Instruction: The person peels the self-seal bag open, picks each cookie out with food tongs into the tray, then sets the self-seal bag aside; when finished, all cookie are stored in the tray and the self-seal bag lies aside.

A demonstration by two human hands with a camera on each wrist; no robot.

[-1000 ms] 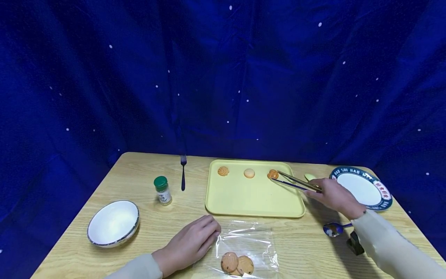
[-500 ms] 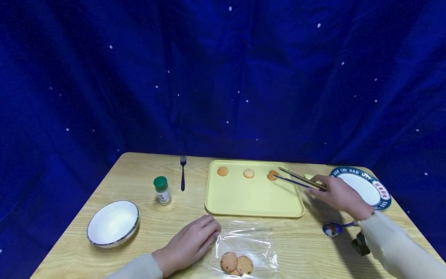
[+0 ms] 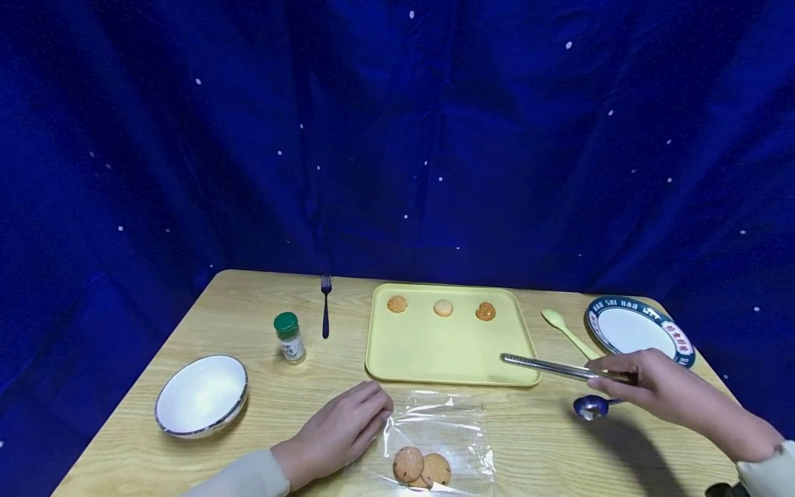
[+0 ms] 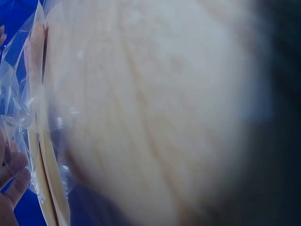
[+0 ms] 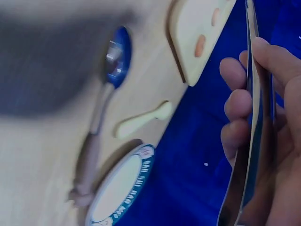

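My right hand [image 3: 658, 383] grips metal tongs [image 3: 562, 369], their arms pressed together over the front right corner of the yellow tray [image 3: 447, 352]. Nothing shows between the tong tips. In the right wrist view, fingers and thumb lie on either side of the tongs [image 5: 256, 108]. A swirled cookie [image 3: 397, 304], a pale round cookie [image 3: 443, 308] and a browner cookie [image 3: 486, 311] form a row along the tray's back. My left hand [image 3: 338, 431] rests on the table, its loosely bent fingers touching the left edge of a clear plastic bag [image 3: 437, 424] with speckled cookies [image 3: 408, 464] inside.
A white bowl [image 3: 201, 397], a green-capped seasoning jar [image 3: 290, 338] and a dark fork [image 3: 326, 307] are left of the tray. On the right lie a pale green spoon [image 3: 566, 331], a metal spoon [image 3: 590, 407] and a green-rimmed plate [image 3: 686, 352]. Blue curtain [image 3: 397, 138] hangs behind the table.
The tongs opened off the browner cookie, leaving it on the tray. My right hand then drew them back toward me and rightward, and their arms came together. My left hand stayed still.
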